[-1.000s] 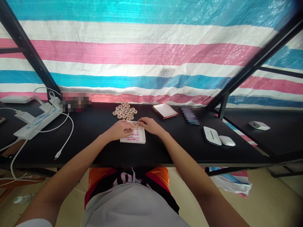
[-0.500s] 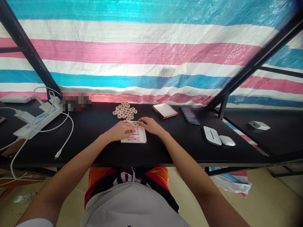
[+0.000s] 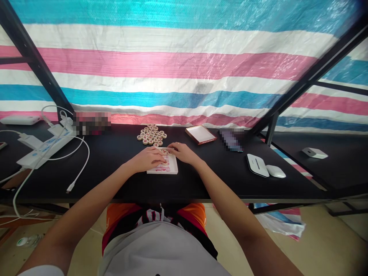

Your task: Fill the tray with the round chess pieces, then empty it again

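A shallow white box (image 3: 172,171) lies on the black desk in front of me, with a sheet printed in pink lines at its bottom. Several round xiangqi pieces (image 3: 164,151) sit along its far side, partly covered by my hands. From the left, my left hand (image 3: 146,159) reaches over the rim, its fingers closed on a xiangqi piece (image 3: 165,162) near the box's middle. My right hand (image 3: 181,151) is curled over the far right corner, gripping the rim; its fingertips are partly hidden. Just beyond the box, a heap of xiangqi pieces (image 3: 151,134) lies on the desk.
An open box lid (image 3: 201,135) and a blurred phone-like thing (image 3: 230,140) lie at the back right. Farther right are a white flat device (image 3: 258,165) and a white mouse (image 3: 276,171). A power strip (image 3: 43,148) with cables occupies the left.
My left fingers and the xiangqi piece under them have shifted slightly toward me and to the right inside the box. My right hand stays at the far right corner.
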`<state>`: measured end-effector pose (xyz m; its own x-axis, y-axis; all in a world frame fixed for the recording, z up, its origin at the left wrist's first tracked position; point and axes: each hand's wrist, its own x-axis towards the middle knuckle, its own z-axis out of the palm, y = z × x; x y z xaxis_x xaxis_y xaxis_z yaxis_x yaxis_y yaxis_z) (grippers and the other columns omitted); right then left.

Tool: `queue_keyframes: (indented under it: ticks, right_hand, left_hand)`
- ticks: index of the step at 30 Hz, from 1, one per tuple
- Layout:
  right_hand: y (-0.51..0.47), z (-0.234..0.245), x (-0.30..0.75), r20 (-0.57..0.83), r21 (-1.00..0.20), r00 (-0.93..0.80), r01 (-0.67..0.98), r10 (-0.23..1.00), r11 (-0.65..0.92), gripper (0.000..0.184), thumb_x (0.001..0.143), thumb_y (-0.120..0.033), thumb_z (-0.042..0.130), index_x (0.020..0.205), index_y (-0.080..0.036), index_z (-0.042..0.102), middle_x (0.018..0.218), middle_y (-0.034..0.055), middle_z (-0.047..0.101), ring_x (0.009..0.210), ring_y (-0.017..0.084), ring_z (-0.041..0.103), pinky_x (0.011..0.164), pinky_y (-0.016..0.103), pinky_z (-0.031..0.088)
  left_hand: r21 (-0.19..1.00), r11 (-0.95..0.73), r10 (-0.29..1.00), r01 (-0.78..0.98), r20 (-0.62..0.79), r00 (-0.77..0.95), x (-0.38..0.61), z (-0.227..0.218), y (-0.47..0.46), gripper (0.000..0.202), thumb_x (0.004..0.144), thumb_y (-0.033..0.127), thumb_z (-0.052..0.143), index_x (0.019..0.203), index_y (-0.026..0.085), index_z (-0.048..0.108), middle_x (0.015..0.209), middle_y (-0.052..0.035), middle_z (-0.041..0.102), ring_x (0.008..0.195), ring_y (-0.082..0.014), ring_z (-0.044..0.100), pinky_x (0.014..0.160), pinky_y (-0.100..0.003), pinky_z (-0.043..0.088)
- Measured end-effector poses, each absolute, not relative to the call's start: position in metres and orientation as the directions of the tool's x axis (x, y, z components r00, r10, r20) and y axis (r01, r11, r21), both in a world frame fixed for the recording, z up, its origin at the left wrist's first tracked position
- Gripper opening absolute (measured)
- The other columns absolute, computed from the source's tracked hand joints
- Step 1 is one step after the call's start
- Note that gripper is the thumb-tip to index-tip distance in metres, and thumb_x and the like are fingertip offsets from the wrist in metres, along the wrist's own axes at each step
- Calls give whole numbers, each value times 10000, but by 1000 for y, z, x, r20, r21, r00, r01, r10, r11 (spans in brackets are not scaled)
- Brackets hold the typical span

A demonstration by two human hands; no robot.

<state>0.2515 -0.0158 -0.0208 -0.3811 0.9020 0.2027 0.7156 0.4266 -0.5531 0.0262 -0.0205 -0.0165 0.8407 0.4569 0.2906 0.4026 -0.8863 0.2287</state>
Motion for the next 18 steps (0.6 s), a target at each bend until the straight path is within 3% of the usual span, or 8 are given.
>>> queue_keyframes:
  ticks: [5,12,18]
  right_hand:
    - [-15,-23,252,203,-544,-379,723,903,426,237,923,-309,493,998,-182,679,920,50,658,807,153,579,774,275,427]
    - [-15,-23,252,200,-541,-376,727,905,422,233,922,-313,500,996,-185,681,919,49,661,806,155,577,768,274,426]
    - [-15,-21,251,197,-541,-381,726,903,424,232,923,-305,500,997,-179,680,918,53,664,808,157,579,770,272,422]
  left_hand:
    - [168,-900,435,402,302,848,25,-13,-26,248,906,339,526,1013,243,728,1125,-62,646,1047,-215,539,946,-346,379]
    - [125,-897,439,424,351,827,24,-12,-25,280,935,331,474,955,206,724,990,-56,671,961,-197,549,892,-327,399]
    - [119,-891,450,438,366,815,24,-14,-24,286,943,305,457,989,193,716,996,-55,669,953,-189,553,895,-318,400]
